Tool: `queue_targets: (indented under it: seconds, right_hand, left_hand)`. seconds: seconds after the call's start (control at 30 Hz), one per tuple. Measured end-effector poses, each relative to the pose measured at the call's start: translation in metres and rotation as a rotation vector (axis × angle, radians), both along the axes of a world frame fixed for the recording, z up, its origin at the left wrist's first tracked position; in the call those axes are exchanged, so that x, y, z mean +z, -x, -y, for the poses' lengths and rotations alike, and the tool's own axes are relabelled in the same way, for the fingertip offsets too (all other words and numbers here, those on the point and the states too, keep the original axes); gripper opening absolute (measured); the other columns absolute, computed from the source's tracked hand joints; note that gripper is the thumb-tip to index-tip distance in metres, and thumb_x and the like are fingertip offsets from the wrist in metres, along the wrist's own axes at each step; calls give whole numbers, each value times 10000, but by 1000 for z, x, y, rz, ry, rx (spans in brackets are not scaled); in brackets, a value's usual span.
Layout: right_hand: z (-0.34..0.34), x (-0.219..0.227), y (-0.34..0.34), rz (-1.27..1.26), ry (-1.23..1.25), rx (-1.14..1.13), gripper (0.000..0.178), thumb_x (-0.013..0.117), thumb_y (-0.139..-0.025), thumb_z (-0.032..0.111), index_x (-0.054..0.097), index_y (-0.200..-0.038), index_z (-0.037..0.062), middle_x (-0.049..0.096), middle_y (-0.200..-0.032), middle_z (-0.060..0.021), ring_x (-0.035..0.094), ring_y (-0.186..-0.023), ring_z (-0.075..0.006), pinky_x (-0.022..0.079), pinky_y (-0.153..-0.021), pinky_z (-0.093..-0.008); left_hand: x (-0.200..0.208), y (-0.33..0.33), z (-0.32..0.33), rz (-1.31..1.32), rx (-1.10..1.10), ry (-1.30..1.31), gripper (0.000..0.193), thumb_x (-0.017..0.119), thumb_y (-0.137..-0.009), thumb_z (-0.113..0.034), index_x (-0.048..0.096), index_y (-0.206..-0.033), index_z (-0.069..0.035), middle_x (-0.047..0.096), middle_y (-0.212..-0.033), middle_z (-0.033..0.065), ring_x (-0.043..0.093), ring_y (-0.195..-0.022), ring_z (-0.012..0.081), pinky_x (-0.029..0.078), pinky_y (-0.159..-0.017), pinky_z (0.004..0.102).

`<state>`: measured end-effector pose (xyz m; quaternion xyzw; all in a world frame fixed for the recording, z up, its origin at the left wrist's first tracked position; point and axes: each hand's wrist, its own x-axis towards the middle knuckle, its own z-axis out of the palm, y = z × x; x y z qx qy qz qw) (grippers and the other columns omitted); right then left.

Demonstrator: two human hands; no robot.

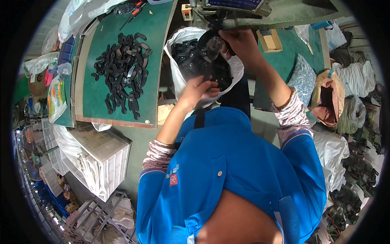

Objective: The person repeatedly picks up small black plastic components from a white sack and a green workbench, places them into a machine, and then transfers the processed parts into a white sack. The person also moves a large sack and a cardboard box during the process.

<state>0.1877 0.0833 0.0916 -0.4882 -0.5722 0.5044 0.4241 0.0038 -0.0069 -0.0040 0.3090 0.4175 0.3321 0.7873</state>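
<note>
Sack of white plastic [238,72] holding small black pieces [183,49] is apparently placed beneath half-curled left hand [197,89] and bent right hand [243,45] for easy reach; grasps cannot be told

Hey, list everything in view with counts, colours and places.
Left table: one, green, left
Curved parts: many, black, left table
Tool: one, red and black, left table
Bag: one, white, centre, holding dark parts
Machine: one, greenish, top
Right table: one, green, right
Box: one, tan, right table
Sack: one, tan, right
Crate: one, white, lower left
Edge clutter: uncounted, mixed, both sides
Top: one, blue, lower middle
Left hand: one, bare, over bag
Right hand: one, bare, by machine
</note>
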Motion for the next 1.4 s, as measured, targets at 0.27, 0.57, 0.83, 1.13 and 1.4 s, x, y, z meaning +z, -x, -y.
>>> queue_targets:
  seconds: [0.27,0.57,0.83,1.13,1.4]
  right_hand:
    - [-2,9,2,164,36,72,213,583,-906,168,582,-893,-45,611,-682,-93,561,-462,-125,429,-375,-259]
    - [8,-43,-15,82,145,153,345,623,-888,202,547,-1119,-42,645,-868,-101,641,-705,-169,512,-604,-274]
    - [88,-116,-31,507,183,562,363,526,-912,198,468,-1211,1,650,-893,-205,646,-796,-313,508,-712,-389]
    - [67,-99,-40,-362,85,-186,183,444,-913,49,464,-1079,-24,621,-952,-147,628,-782,-181,503,-707,-315]
    - [61,-130,-16,-36,158,-92,189,474,-898,35,474,-1076,-29,642,-906,-132,630,-744,-144,503,-632,-258]
  left_hand:
    - [-4,-11,-11,-239,-245,-104,227,476,-961,-125,566,-1043,67,665,-934,152,684,-787,214,565,-630,283]
    - [-5,-12,-26,-346,-238,-177,231,532,-939,-163,638,-976,39,651,-793,82,629,-661,132,518,-600,249]
    - [-56,22,-26,-555,-223,-696,396,678,-800,-153,588,-1165,-30,628,-983,127,569,-946,200,445,-854,320]
    - [-109,95,-4,-1149,-70,-444,603,595,-696,-54,492,-1288,-109,610,-1015,264,551,-1007,423,446,-906,425]
    - [-85,172,-68,-1058,683,-398,634,625,-741,-158,391,-1314,-22,576,-1154,221,596,-1031,319,459,-913,383]
